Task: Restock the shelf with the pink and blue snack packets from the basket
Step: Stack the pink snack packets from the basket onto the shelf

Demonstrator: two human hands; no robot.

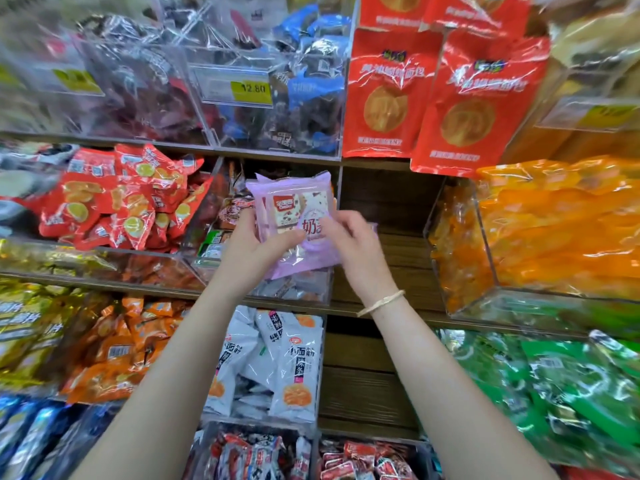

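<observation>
A person is holding a small stack of pink snack packets (294, 202) upright in both hands before a store shelf (394, 209). The left hand (247, 249) is gripping the stack's lower left edge, thumb lying across the front, while the right hand (356, 245), a pale bracelet (381, 302) circling its wrist, is pinching the right side. The packets are hovering in front of a clear bin (291, 289) on the middle tier, with red packets (114, 199) lying to the left, orange packets (554, 230) sitting to the right and white packets (294, 362) standing on the tier below.
</observation>
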